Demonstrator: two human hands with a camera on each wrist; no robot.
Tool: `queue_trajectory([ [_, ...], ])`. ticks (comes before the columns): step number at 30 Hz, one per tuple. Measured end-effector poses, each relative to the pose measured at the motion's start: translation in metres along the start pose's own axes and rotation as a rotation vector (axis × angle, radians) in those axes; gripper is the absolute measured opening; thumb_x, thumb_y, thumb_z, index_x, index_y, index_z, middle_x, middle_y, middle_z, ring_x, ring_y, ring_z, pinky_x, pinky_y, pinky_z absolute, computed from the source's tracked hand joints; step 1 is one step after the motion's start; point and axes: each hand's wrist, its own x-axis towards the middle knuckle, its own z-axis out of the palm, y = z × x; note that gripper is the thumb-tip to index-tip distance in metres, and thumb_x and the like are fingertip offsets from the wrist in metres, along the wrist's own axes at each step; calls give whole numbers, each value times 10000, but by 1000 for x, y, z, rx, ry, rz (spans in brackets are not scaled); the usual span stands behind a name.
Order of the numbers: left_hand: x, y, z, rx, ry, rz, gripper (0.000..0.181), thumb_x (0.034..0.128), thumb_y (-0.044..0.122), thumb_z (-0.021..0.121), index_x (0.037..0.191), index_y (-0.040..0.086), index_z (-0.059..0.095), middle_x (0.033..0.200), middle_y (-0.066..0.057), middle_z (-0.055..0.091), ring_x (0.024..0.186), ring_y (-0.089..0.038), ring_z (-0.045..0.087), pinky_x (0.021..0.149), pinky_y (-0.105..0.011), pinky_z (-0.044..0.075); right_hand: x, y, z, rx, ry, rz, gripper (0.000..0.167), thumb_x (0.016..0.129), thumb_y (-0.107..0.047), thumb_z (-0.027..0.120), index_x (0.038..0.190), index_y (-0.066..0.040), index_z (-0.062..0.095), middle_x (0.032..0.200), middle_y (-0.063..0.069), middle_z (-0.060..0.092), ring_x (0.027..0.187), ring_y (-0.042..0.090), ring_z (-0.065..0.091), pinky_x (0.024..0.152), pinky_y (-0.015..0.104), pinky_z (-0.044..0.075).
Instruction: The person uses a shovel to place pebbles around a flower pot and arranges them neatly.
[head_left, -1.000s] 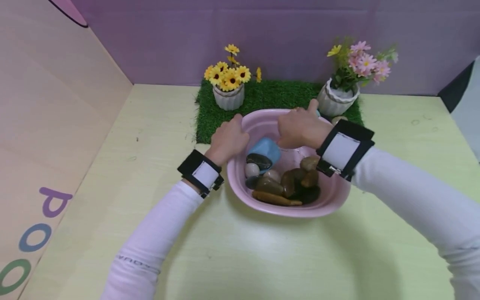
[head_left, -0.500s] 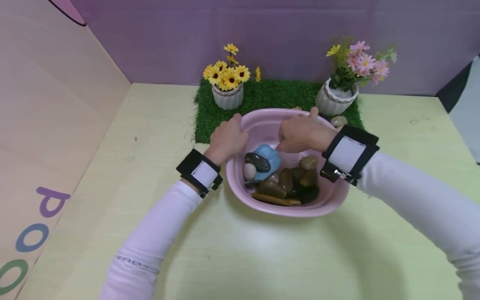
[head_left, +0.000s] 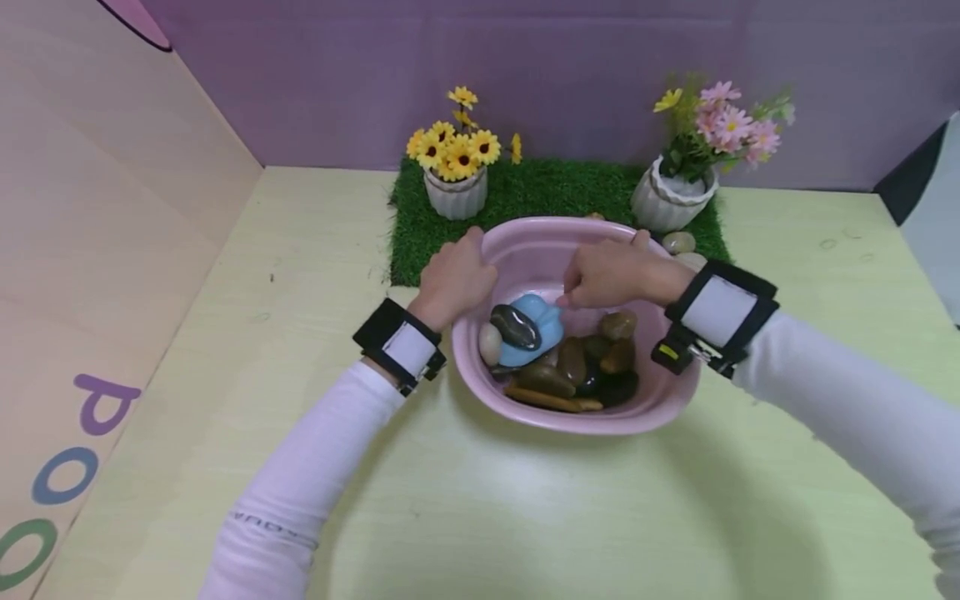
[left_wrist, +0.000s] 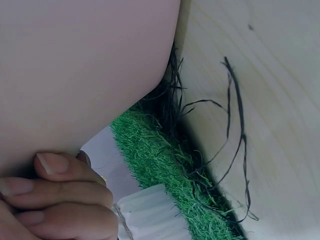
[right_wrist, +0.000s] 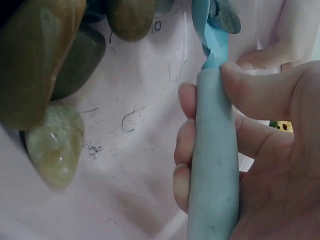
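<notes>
Took in the pink basin (head_left: 528, 258) first: oval, smooth, glossy, gripped at the rim by the curled fingers of the left hand (head_left: 456, 273). Down inside, caught the scoop (right_wrist: 214, 145): ridged blue blade, plain pale-teal handle, clasped between the bent fingers and thumb of the right hand (head_left: 611, 271). Swept on to brown stones (head_left: 572, 360), rounded and shiny, heaped near the front wall. Picked out a polished black stone (head_left: 516, 326) on the blade, then a pale egg-shaped pebble (head_left: 490, 343) beside it.
</notes>
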Motion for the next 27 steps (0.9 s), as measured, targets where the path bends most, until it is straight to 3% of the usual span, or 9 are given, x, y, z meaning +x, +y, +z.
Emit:
queue_trajectory([
  [4, -1, 0, -1, -1, 5, -5, 387, 928, 180, 468, 1292, 51, 486, 999, -168, 632, 747, -288, 644, 549, -350, 491, -4, -1, 0, 40, -16, -28, 200, 884, -346, 651, 874, -195, 782, 811, -5, 716, 830, 235, 612, 929, 638, 278],
  [9, 0, -1, 0, -6, 1, -6, 394, 929, 184, 468, 1301, 54, 484, 1015, -172, 635, 759, -289, 653, 553, -349, 507, -8, 0, 4, 124, -18, -62, 156, 867, -306, 690, 910, -185, 778, 903, 10, 732, 905, 243, 622, 978, 709, 181],
  [12, 0, 0, 1, -9, 0, -6, 396, 931, 182, 464, 1306, 55, 482, 1021, -173, 636, 752, -285, 663, 548, -349, 528, -10, 1, 5, 144, -14, -86, 145, 873, -294, 689, 897, -182, 777, 874, -1, 729, 870, 221, 619, 989, 708, 177],
  [16, 0, 0, 1, -20, -1, -5, 395, 929, 174, 460, 1303, 52, 481, 1011, -173, 636, 729, -276, 671, 532, -347, 544, -12, 5, 6, 155, -38, -107, 211, 889, -301, 665, 743, -164, 733, 681, -41, 659, 700, 170, 580, 940, 613, 248],
  [18, -1, 0, 1, -25, -3, -3, 392, 927, 169, 458, 1301, 53, 481, 1004, -170, 634, 725, -275, 671, 530, -345, 545, -13, 9, 7, 192, -72, -120, 260, 901, -291, 652, 697, -135, 692, 614, -39, 603, 625, 146, 547, 867, 510, 339],
  [23, -1, -1, 1, -29, -4, 4, 389, 928, 162, 459, 1301, 56, 485, 1003, -167, 633, 734, -275, 662, 541, -346, 539, -15, 15, 8, 320, -171, -115, 212, 927, -260, 639, 832, -85, 710, 690, 11, 613, 610, 122, 530, 606, 277, 439],
  [25, 0, -1, 1, -28, -4, 6, 386, 928, 162, 460, 1298, 57, 487, 1006, -167, 634, 738, -274, 660, 546, -347, 537, -17, 17, 6, 300, -174, -104, 205, 925, -284, 637, 910, -102, 732, 758, 15, 657, 674, 127, 560, 666, 295, 455],
  [27, 0, -1, 1, -25, -3, 3, 385, 928, 164, 459, 1297, 58, 486, 1007, -166, 633, 738, -273, 660, 548, -348, 537, -20, 18, 3, 263, -168, -91, 213, 924, -313, 631, 966, -134, 738, 820, 14, 689, 758, 146, 582, 833, 403, 447],
])
